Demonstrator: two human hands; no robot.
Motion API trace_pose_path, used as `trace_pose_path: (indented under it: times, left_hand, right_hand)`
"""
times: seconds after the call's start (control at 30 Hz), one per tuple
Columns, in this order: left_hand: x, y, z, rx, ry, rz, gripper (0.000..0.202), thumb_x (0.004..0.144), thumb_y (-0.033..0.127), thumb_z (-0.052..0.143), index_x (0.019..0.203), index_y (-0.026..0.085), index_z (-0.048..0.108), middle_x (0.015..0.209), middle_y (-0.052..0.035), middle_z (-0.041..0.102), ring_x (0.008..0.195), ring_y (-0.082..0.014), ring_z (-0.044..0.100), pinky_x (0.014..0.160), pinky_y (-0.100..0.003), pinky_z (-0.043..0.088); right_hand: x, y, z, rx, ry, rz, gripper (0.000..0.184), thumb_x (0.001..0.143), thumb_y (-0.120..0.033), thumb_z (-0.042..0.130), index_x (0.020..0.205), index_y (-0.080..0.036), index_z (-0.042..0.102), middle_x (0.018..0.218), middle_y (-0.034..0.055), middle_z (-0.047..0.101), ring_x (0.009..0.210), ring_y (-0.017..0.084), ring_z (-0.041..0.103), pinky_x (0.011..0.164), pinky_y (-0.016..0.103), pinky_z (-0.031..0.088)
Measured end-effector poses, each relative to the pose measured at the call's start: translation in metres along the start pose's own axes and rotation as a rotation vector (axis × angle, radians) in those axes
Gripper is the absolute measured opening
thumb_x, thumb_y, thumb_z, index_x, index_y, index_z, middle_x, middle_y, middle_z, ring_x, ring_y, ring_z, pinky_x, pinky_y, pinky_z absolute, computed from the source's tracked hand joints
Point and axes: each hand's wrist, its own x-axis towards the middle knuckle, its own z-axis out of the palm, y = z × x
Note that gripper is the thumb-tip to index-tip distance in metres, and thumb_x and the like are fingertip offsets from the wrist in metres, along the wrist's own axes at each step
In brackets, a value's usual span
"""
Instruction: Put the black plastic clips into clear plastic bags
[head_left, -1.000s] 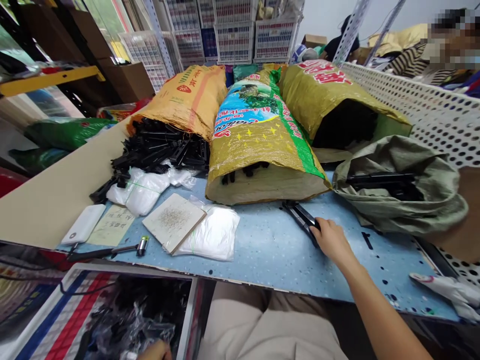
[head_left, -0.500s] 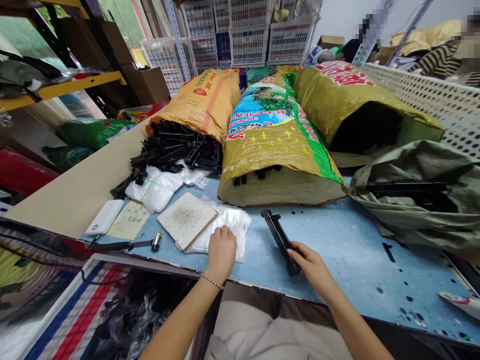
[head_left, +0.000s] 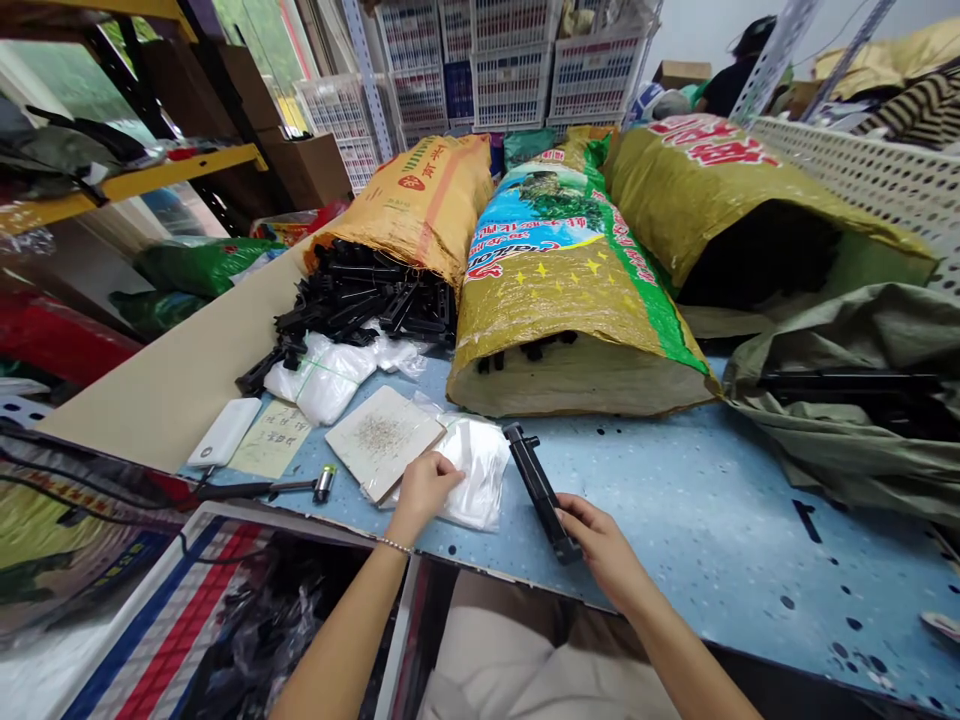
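My right hand (head_left: 604,550) grips the lower end of a long black plastic part (head_left: 538,490), which slants up and leftward over the blue tabletop. A stack of clear plastic bags (head_left: 480,475) lies just left of this part. At the stack's left side, my left hand (head_left: 426,492) pinches a bag with thumb and fingers together; the fingertips partly hide the pinched edge. Resting partly on the bags is a square pale tile (head_left: 382,440) with brown specks in its middle. Behind it lies another bundle of plastic bags (head_left: 322,380), tied with a green band.
An orange sack (head_left: 427,200) spills black parts (head_left: 367,295) at the back left. A gold-green sack (head_left: 577,300) gapes in the middle. More sacks stand right. A hammer-like tool (head_left: 324,484), a white power bank (head_left: 225,432) and a note (head_left: 271,440) lie left.
My left hand has drawn back leftward across the bag stack, its fingers now pinched. The black part in my right hand has shifted slightly left, nearer the bags. The view has turned a little.
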Motion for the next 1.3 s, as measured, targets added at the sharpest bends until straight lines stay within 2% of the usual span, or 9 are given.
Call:
trace_pose_path:
  times: [0.17, 0.33, 0.5, 0.63, 0.77, 0.93, 1.07, 1.17, 1.3]
  left_hand:
    - [0.000, 0.000, 0.007, -0.058, 0.078, -0.026, 0.021, 0.064, 0.028, 0.065, 0.056, 0.019, 0.048, 0.053, 0.0056, 0.050, 0.054, -0.0115, 0.048, 0.057, -0.023, 0.036]
    - [0.001, 0.001, 0.010, -0.130, 0.084, -0.013, 0.020, 0.064, 0.025, 0.066, 0.064, 0.019, 0.046, 0.052, 0.0087, 0.045, 0.050, -0.0093, 0.045, 0.054, -0.021, 0.035]
    - [-0.004, 0.000, -0.010, -0.184, 0.072, 0.037, 0.010, 0.077, 0.028, 0.053, 0.078, 0.019, 0.049, 0.061, 0.0044, 0.057, 0.054, -0.0111, 0.054, 0.054, -0.022, 0.042]
    - [-0.009, -0.001, -0.032, -0.121, 0.091, 0.102, 0.005, 0.077, 0.020, 0.052, 0.080, 0.018, 0.055, 0.075, -0.0011, 0.062, 0.070, -0.0153, 0.060, 0.067, -0.027, 0.049]
    - [-0.009, 0.002, -0.032, -0.016, 0.066, 0.175, 0.027, 0.069, 0.004, 0.048, 0.083, 0.018, 0.067, 0.088, -0.0052, 0.064, 0.089, -0.0201, 0.059, 0.088, -0.036, 0.045]
    - [-0.004, -0.003, -0.024, 0.016, -0.008, 0.220, 0.055, 0.068, 0.004, 0.050, 0.120, 0.017, 0.058, 0.114, -0.0090, 0.060, 0.075, -0.0145, 0.058, 0.081, -0.034, 0.051]
    - [-0.007, -0.012, -0.030, 0.041, 0.005, 0.216, 0.065, 0.071, 0.004, 0.046, 0.135, 0.019, 0.044, 0.135, -0.0134, 0.046, 0.065, -0.0090, 0.056, 0.076, -0.032, 0.054]
    - [-0.024, -0.003, -0.032, 0.136, -0.006, 0.317, 0.070, 0.073, 0.000, 0.041, 0.140, 0.020, 0.037, 0.141, -0.0131, 0.040, 0.101, -0.0177, 0.060, 0.097, -0.039, 0.047]
    - [-0.064, 0.028, -0.023, 0.197, -0.138, 0.550, 0.071, 0.078, -0.002, 0.035, 0.145, 0.019, 0.027, 0.145, -0.0129, 0.037, 0.135, -0.0217, 0.035, 0.110, -0.041, 0.035]
  right_hand:
    - [0.006, -0.016, 0.020, 0.205, -0.064, 0.031, 0.029, 0.070, -0.041, 0.074, 0.087, -0.018, 0.070, 0.078, 0.0000, 0.063, 0.066, 0.012, 0.051, 0.062, 0.023, 0.043]
    - [0.045, -0.031, 0.066, 0.697, -0.194, 0.066, 0.021, 0.068, -0.035, 0.078, 0.073, -0.019, 0.067, 0.070, -0.0018, 0.063, 0.069, 0.013, 0.057, 0.085, 0.037, 0.051]
    - [0.086, -0.029, 0.101, 0.762, -0.125, 0.042, 0.020, 0.062, -0.025, 0.082, 0.068, -0.016, 0.065, 0.062, -0.0039, 0.061, 0.058, 0.008, 0.054, 0.073, 0.024, 0.053]
    - [0.088, -0.023, 0.097, 0.736, -0.116, 0.049, 0.020, 0.060, -0.020, 0.082, 0.070, -0.015, 0.066, 0.067, -0.0023, 0.064, 0.060, 0.008, 0.057, 0.067, 0.021, 0.052]
    - [0.065, -0.024, 0.081, 0.758, -0.152, 0.106, 0.018, 0.066, -0.023, 0.079, 0.075, -0.016, 0.066, 0.069, -0.0016, 0.065, 0.059, 0.009, 0.056, 0.070, 0.025, 0.055]
    - [0.025, -0.013, 0.068, 0.926, -0.534, 0.499, 0.031, 0.082, -0.032, 0.067, 0.106, -0.012, 0.062, 0.080, 0.0023, 0.068, 0.049, 0.004, 0.049, 0.057, 0.017, 0.054]
    - [0.013, 0.008, 0.064, 0.974, -0.557, 0.718, 0.028, 0.084, -0.026, 0.065, 0.101, -0.004, 0.061, 0.071, 0.0037, 0.067, 0.046, 0.002, 0.051, 0.056, 0.012, 0.053]
    - [0.012, 0.015, 0.060, 0.950, -0.603, 0.776, 0.028, 0.086, -0.028, 0.063, 0.105, -0.007, 0.060, 0.076, 0.0050, 0.070, 0.045, 0.002, 0.053, 0.059, 0.015, 0.055]
    - [0.015, 0.015, 0.058, 0.918, -0.558, 0.699, 0.024, 0.083, -0.028, 0.066, 0.097, -0.008, 0.062, 0.070, 0.0030, 0.069, 0.049, 0.003, 0.056, 0.054, 0.012, 0.053]
